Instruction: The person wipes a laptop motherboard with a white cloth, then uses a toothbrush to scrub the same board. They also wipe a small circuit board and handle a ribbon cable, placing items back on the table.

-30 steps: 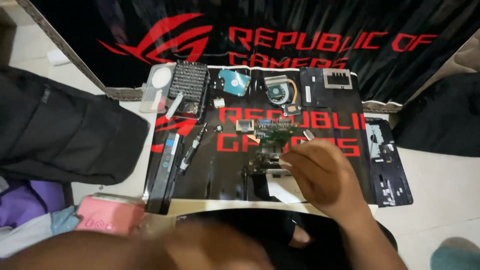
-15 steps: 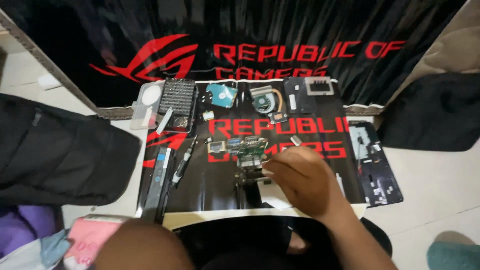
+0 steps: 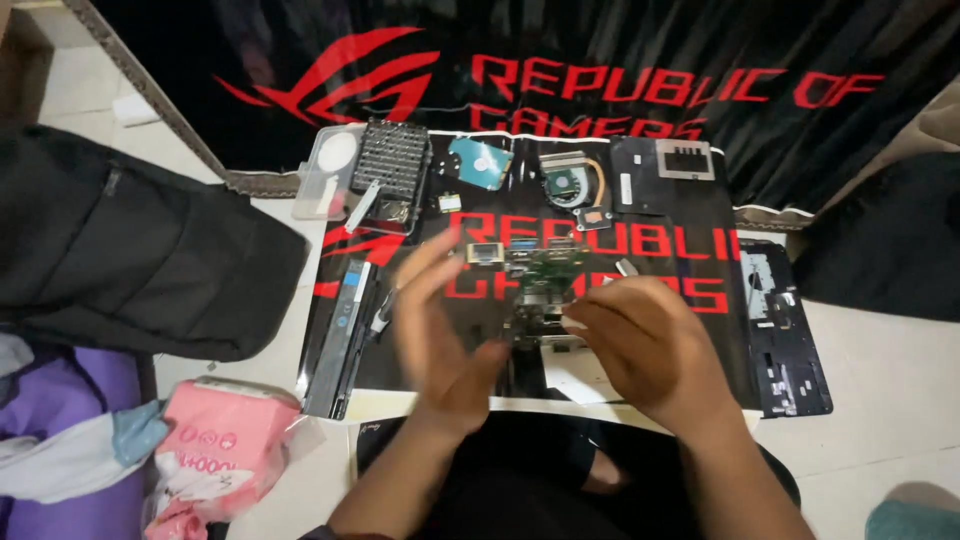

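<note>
green circuit board [image 3: 545, 285], mid-mat near its front edge: right hand [image 3: 650, 345] fingers pinched on its right edge, left hand [image 3: 440, 325] fingers spread, blurred; best lifted level by edges.

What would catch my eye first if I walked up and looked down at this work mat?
Most striking is the green circuit board in the middle of the black-and-red mat, with the left hand blurred beside it and the right hand at its near edge. Behind it lie a cooling fan and a screwdriver bit case. A pink packet sits lower left.
</note>
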